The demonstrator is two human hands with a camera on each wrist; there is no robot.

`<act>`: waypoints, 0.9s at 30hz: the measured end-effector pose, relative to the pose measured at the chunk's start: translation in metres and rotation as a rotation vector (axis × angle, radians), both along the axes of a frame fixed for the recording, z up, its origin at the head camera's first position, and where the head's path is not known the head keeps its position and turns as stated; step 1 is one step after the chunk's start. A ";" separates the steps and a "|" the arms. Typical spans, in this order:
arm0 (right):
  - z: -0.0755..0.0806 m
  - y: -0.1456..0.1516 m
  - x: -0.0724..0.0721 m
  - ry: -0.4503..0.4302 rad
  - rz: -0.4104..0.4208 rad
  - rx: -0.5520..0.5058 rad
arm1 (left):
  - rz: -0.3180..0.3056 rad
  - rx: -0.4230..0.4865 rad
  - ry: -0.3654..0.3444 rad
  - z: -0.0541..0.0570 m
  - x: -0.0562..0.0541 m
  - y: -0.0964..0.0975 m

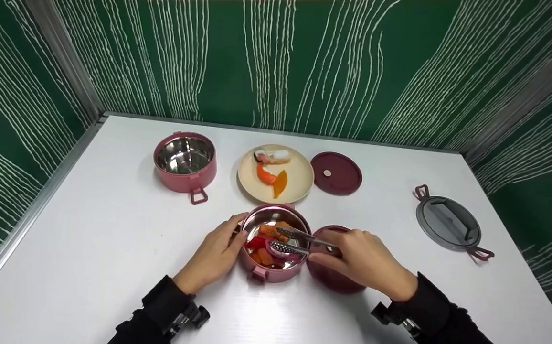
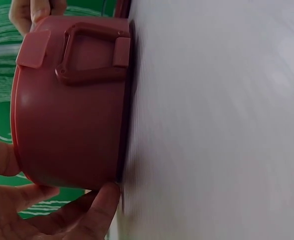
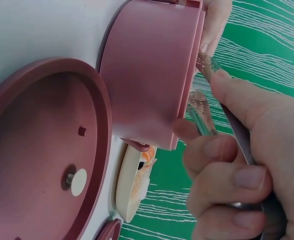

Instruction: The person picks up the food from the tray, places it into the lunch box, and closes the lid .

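Note:
A pink pot [image 1: 276, 275] with a steel inside stands near the middle of the table. My left hand [image 1: 216, 253] grips its left side, thumb at the rim and fingers round the wall [image 2: 77, 125]. Inside lie orange food pieces [image 1: 265, 258], a red piece [image 1: 256, 242] and a purple-edged piece partly covered by the tongs. With my right hand [image 1: 364, 258] I hold metal tongs [image 1: 286, 232] with perforated tips, reaching over the rim into the pot. The tips are apart, around the food. Under my right hand lies a dark red lid [image 1: 338, 283], beside the pot.
Behind the pot, a cream plate [image 1: 302, 177] bears a shrimp [image 1: 266, 177], an orange wedge [image 1: 280, 184] and sushi-like pieces [image 1: 280, 155]. Another pink pot [image 1: 180, 183] stands back left. A second dark red lid [image 1: 345, 179] touches the plate's right; a grey lid [image 1: 448, 222] lies far right.

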State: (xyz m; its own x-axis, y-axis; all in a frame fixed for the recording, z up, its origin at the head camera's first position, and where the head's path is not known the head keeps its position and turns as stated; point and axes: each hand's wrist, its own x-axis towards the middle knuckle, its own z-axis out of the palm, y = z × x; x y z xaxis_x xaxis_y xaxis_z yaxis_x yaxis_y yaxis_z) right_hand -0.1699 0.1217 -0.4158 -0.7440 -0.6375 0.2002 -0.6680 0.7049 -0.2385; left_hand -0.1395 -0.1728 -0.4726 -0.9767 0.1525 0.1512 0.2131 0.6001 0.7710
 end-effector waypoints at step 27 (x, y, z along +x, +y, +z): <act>0.006 0.017 -0.005 -0.061 -0.072 -0.034 | 0.156 0.029 -0.015 0.034 -0.030 -0.042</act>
State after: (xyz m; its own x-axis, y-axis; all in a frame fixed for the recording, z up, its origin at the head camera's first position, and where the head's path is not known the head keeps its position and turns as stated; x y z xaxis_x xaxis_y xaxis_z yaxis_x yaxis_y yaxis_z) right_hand -0.1753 0.1383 -0.4100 -0.7993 -0.5753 0.1736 -0.5993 0.7413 -0.3022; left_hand -0.1695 -0.2153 -0.4386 -0.9904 -0.0059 0.1381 0.1067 0.6022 0.7912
